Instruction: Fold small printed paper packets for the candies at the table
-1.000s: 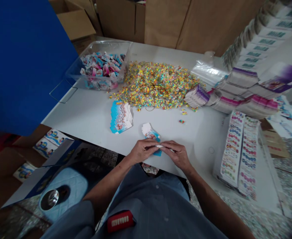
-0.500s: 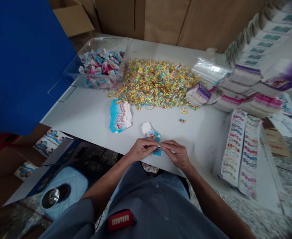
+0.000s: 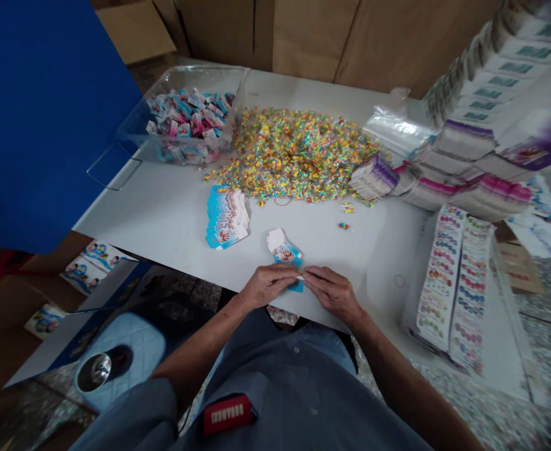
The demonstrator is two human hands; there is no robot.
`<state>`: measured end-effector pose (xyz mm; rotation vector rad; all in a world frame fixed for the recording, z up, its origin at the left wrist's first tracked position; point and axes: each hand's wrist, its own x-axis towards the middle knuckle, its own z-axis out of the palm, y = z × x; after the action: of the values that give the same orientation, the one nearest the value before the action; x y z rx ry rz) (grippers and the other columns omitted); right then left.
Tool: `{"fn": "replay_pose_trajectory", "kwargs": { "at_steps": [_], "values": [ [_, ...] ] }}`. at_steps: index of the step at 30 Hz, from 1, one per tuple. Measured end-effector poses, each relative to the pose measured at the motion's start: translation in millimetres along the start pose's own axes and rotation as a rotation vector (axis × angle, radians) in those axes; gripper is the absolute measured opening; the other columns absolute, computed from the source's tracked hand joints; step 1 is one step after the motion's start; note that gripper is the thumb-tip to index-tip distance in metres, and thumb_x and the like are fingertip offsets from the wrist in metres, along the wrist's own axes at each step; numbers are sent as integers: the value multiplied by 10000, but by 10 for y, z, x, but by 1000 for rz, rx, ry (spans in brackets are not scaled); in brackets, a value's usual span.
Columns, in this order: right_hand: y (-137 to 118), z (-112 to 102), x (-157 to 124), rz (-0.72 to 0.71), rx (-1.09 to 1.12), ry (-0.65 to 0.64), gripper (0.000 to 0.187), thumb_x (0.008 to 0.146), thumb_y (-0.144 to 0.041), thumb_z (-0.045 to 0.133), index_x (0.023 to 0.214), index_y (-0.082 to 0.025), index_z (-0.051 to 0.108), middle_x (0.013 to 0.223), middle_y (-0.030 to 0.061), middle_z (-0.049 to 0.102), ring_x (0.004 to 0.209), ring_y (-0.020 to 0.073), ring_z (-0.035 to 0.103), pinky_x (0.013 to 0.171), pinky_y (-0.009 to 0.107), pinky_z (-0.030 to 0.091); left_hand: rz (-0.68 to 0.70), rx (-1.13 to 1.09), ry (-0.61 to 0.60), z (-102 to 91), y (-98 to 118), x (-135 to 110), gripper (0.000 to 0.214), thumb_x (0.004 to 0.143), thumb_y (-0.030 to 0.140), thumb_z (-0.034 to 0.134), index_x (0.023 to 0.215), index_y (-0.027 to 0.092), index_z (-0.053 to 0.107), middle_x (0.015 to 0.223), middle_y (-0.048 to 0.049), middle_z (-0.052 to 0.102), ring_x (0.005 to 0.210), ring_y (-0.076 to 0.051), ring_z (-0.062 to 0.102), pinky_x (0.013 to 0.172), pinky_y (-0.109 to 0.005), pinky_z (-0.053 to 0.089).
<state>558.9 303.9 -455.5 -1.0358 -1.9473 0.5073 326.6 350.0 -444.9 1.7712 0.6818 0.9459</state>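
1. Far left: a flat, matte blue panel (image 3: 45, 113) stands over the table (image 3: 163, 213) corner. The table top is smooth and white.
2. A clear rigid plastic tub (image 3: 195, 70) sits far-left on the table, full of small glossy pink and blue packs.
3. A fanned stack of flat blue printed cards (image 3: 226, 219) lies on the bare top.
4. Behind it is a wide loose heap of tiny multicolour pieces (image 3: 298, 153), shiny, with yellow dominant.
5. My left hand (image 3: 268, 285) is at the near table edge, fingertips pinched on a small blue-white card carton (image 3: 298, 283).
6. A loose flat blank (image 3: 282, 247) of the same print lies just behind the hands.
7. My right hand (image 3: 334, 291) pinches the same carton from the other side, and the fingertips of both hands meet on it.
8. Further right are stacks of flat purple-edged cartons (image 3: 372, 178).
9. At the right edge are long sheets with rows of coloured ovals (image 3: 454, 282).
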Motion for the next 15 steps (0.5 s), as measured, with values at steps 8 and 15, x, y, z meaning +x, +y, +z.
{"fn": "replay_pose_trajectory", "kwargs": {
  "at_steps": [8, 15],
  "values": [
    [2, 33, -85, 44, -43, -19, 335, 957, -202, 646, 1243, -352, 735, 1249, 68, 738, 1034, 238, 730, 879, 417, 640, 4, 33, 5, 3, 3, -6, 267, 985, 337, 624, 1134, 191, 790, 1118, -115, 788, 1046, -204, 750, 957, -346, 607],
    [14, 68, -145, 6, -22, 38, 402, 951, -148, 637, 1278, -370, 713, 1242, 61, 739, 1030, 220, 732, 853, 391, 638, -24, -1, 3, -3, -4, -2, 267, 987, 339, 621, 1127, 187, 791, 1102, -105, 792, 1060, -203, 744, 972, -332, 592]
  ]
}}
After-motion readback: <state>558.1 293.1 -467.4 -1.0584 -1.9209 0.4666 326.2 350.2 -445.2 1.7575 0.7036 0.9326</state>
